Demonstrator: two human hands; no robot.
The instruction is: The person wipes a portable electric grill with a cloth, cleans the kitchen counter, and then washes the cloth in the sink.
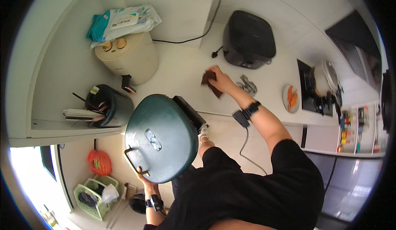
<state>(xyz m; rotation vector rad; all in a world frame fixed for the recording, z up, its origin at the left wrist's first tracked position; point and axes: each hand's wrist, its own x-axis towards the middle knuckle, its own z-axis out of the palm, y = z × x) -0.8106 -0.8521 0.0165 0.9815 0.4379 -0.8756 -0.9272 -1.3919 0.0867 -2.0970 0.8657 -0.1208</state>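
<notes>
My right hand [221, 80] grips a dark brown cloth [213, 86] over the white countertop [185, 63]; the cloth is blurred. A crumpled grey patterned cloth [247, 86] lies just beyond my right wrist. My left hand [145, 179] holds a large dark green kitchen appliance [164, 143] against my body, by the side with the brass-coloured handle [133, 162]. Most of the left fingers are hidden behind it. The appliance has a rounded top with an oval marking, and a black part [188, 112] sticks out at its far side.
On the counter stand a cream air fryer [133, 59] with a wipes pack [123, 22] on top, a black appliance [250, 41], a dark bin [122, 109] of utensils and a plate [286, 104] with orange food. A pot [323, 78] sits on the hob. Green baskets [99, 205] stand lower left.
</notes>
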